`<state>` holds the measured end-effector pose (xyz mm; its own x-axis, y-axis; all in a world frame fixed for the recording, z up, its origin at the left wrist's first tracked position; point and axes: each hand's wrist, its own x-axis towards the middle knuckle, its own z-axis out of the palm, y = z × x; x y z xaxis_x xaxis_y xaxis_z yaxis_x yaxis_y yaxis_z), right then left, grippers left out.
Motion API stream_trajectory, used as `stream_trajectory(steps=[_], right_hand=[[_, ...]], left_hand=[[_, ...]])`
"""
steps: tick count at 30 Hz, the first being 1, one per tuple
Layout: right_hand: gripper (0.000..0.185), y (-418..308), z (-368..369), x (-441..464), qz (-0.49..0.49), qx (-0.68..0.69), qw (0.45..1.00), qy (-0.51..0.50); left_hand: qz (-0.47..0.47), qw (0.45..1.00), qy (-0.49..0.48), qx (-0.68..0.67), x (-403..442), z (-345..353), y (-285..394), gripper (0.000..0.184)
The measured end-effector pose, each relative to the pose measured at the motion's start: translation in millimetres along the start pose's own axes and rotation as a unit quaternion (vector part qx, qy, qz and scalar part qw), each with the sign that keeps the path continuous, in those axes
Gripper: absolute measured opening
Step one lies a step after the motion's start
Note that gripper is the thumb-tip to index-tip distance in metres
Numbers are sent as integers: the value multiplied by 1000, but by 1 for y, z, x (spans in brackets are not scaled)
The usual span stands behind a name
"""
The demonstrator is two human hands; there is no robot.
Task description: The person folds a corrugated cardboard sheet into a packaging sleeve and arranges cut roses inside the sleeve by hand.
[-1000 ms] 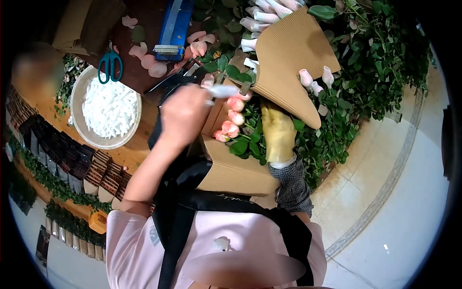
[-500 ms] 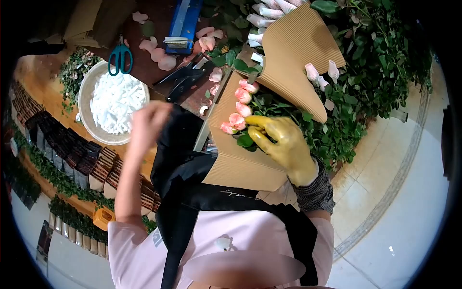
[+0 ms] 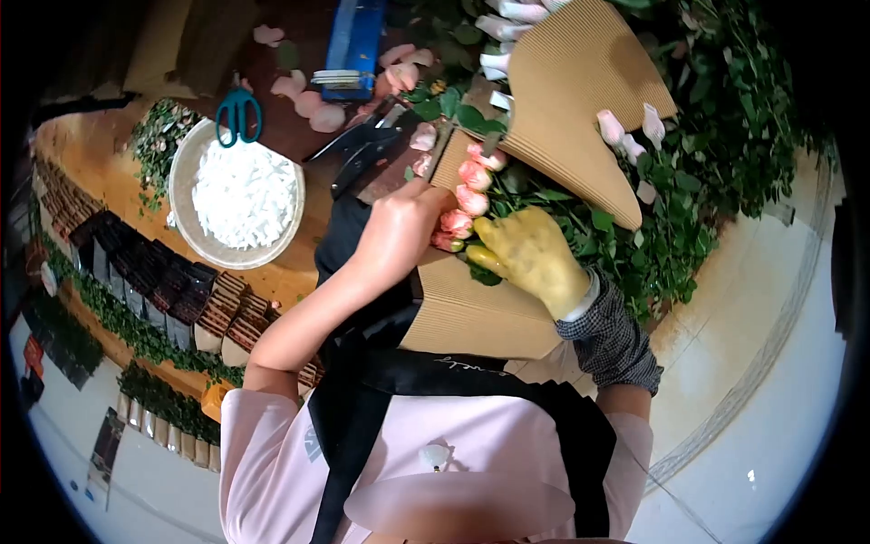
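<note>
Several pink roses [image 3: 472, 199] lie in a row on a sheet of corrugated brown cardboard [image 3: 485, 313], their leafy stems pointing right. My bare left hand [image 3: 403, 222] reaches in from the left, its fingers curled against the lower rose heads; what its fingertips pinch is hidden. In a yellow glove, my right hand [image 3: 530, 258] closes its thumb and fingers just below the head of a lower rose [image 3: 457, 223]. A green leaf [image 3: 485, 274] sticks out under the gloved fingers.
White foam-like pieces [image 3: 245, 195] fill a round bowl [image 3: 294, 231] at left, beside teal scissors [image 3: 238, 118]. Black pliers-like tools [image 3: 358, 150], a blue tape dispenser [image 3: 353, 45] and loose petals [image 3: 326, 116] lie beyond. Folded cardboard [image 3: 580, 100] and leafy stems [image 3: 698, 218] occupy the right.
My left hand has moved right, from beside the bowl to the rose heads. My gloved right hand stays at the roses. The whole view has shifted slightly.
</note>
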<state>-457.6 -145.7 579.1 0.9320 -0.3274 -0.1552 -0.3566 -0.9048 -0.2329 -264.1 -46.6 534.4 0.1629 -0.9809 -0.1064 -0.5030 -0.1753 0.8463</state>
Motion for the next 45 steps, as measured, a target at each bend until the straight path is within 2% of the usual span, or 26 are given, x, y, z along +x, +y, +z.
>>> stream_trajectory(steps=[2,4,8,10,12,13,14,15,18,19,20,22,23,24,26,28,30,31,32,34,35,38,41,42,43,45], right_hand=[[32,-2,-1,-4,-21,-21,998,-46],[34,-7,3,-3,16,-27,996,-80],[39,-3,17,-3,-7,-5,999,37],[37,-4,16,-6,-25,-3,1000,11],[36,-5,16,-7,0,7,1000,14],[35,-4,18,-6,5,34,999,-17],[35,-3,19,-6,9,63,997,-46],[31,-4,19,-9,12,20,999,-37],[28,3,-1,-11,59,117,990,47],[22,0,-8,-11,88,76,988,106],[22,-2,-5,-11,93,79,987,106],[13,-4,4,-4,164,7,986,35],[6,-1,17,-2,112,-60,992,28],[6,3,18,0,113,-61,991,32],[16,1,21,-1,73,-100,990,70],[15,1,16,-2,84,-94,990,64],[17,3,10,-5,111,14,990,80],[18,0,10,-5,161,8,977,143],[18,0,11,-4,160,9,976,145],[17,1,16,4,212,-36,972,99],[9,2,20,14,245,-5,969,-27],[10,5,-3,23,213,-12,973,-88],[13,11,12,17,158,-31,984,-76],[13,13,14,16,142,-46,985,-81],[11,11,19,10,133,-80,988,-4],[11,9,21,10,132,-79,988,7]], left_hand=[[20,1000,-6,-1,-1,-1,-4,20],[21,999,-29,-13,0,-3,-6,21],[55,994,-54,-81,2,-3,-22,28],[-60,972,-63,-218,0,-7,-20,28],[-55,969,-74,-227,3,-17,-13,28],[66,989,-95,-87,8,-24,-9,30],[188,974,-110,56,14,-30,-5,32],[313,939,-110,95,24,-33,-2,41],[369,899,-169,163,28,-28,-8,34],[370,898,-173,164,28,-28,-8,34],[365,897,-174,178,26,-28,-8,33],[366,893,-178,192,24,-26,-5,31],[381,890,-153,200,24,-25,-4,29],[392,887,-125,207,25,-24,-4,28],[375,892,-133,216,20,-26,-3,27],[347,904,-147,203,22,-25,-2,28],[339,911,-152,182,24,-24,-2,29],[328,917,-159,161,24,-24,-2,29],[328,917,-159,163,24,-24,-1,29],[331,920,-157,142,24,-24,0,30],[332,919,-158,143,24,-24,0,30],[334,917,-159,152,26,-29,0,30],[331,912,-174,171,27,-32,1,32],[334,919,-169,126,31,-31,0,32],[336,924,-165,81,34,-30,0,33],[336,925,-142,109,35,-26,-1,34]])
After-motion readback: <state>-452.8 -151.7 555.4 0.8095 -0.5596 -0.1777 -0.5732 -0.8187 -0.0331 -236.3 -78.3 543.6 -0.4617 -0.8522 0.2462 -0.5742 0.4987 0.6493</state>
